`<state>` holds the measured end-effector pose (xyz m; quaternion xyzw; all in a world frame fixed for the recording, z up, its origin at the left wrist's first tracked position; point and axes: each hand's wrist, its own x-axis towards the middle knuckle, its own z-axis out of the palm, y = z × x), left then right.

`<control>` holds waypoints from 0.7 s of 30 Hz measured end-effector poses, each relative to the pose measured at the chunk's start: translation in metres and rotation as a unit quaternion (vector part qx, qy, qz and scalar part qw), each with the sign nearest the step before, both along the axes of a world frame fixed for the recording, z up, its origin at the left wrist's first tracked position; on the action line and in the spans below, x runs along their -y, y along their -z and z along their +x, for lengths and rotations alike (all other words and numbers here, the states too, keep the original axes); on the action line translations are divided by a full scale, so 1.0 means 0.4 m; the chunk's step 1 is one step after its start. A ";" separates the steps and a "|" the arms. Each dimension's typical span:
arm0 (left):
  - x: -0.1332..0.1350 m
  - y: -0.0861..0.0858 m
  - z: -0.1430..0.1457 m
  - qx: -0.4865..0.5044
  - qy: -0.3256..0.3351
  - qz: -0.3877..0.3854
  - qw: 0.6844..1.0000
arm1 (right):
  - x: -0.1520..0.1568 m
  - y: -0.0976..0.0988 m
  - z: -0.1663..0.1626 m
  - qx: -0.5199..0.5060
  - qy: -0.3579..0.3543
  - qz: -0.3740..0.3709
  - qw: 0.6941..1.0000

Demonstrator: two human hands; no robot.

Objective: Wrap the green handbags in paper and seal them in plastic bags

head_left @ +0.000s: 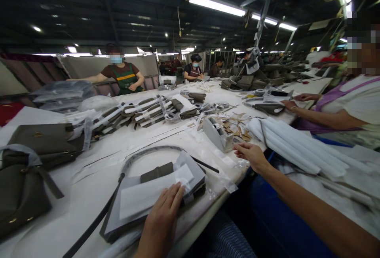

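My left hand lies with its fingers stretched out on a folded white paper sheet, pressing it against a dark grey-green handbag. Pale sheeting covers most of that bag, which lies flat near the table's edge. Its strap, partly wrapped in clear plastic, loops behind it and trails to the lower left. My right hand is at the near end of a grey tape dispenser, thumb and fingers pinched together. Whatever is between those fingertips is too small to make out.
Wrapped bag parts are heaped across the white table. More handbags lie at the left. Brown card pieces are scattered behind the dispenser; white rolls lie at the right. A co-worker's hands touch another bag.
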<state>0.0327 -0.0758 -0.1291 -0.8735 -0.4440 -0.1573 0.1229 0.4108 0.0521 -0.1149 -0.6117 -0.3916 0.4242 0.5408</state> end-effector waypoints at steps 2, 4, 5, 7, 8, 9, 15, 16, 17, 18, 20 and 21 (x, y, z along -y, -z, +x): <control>0.000 -0.012 -0.001 0.000 -0.002 -0.009 1.000 | -0.011 0.027 0.000 0.013 0.014 0.008 1.000; -0.001 -0.023 -0.002 0.002 -0.004 -0.017 1.000 | -0.014 0.043 0.006 0.034 0.022 0.009 0.999; -0.002 -0.027 -0.003 0.002 -0.004 -0.022 1.000 | -0.010 0.048 0.011 0.046 0.022 0.007 0.999; -0.005 -0.034 -0.003 0.000 0.003 -0.029 1.000 | 0.009 0.050 0.022 0.071 0.013 0.007 0.997; -0.006 -0.036 -0.003 0.000 0.007 -0.030 1.000 | 0.024 0.047 0.026 0.080 0.005 0.009 0.997; -0.006 -0.038 -0.003 0.001 0.011 -0.031 0.999 | 0.041 0.041 0.028 0.093 -0.006 0.011 0.996; 0.000 -0.059 0.003 0.034 0.009 -0.074 0.997 | 0.149 -0.064 -0.035 0.264 -0.200 0.064 0.942; 0.003 -0.064 0.005 0.041 0.006 -0.084 0.996 | 0.159 -0.091 -0.058 0.285 -0.248 0.079 0.922; 0.005 -0.068 0.007 0.047 0.002 -0.093 0.994 | 0.166 -0.119 -0.084 0.303 -0.297 0.095 0.901; 0.006 -0.072 0.008 0.053 -0.002 -0.101 0.994 | 0.168 -0.146 -0.112 0.315 -0.349 0.110 0.876; 0.009 -0.077 0.012 0.059 -0.008 -0.107 0.993 | 0.160 -0.193 -0.174 0.321 -0.448 0.143 0.822; 0.009 -0.078 0.013 0.061 -0.010 -0.105 0.993 | 0.150 -0.210 -0.207 0.322 -0.492 0.160 0.793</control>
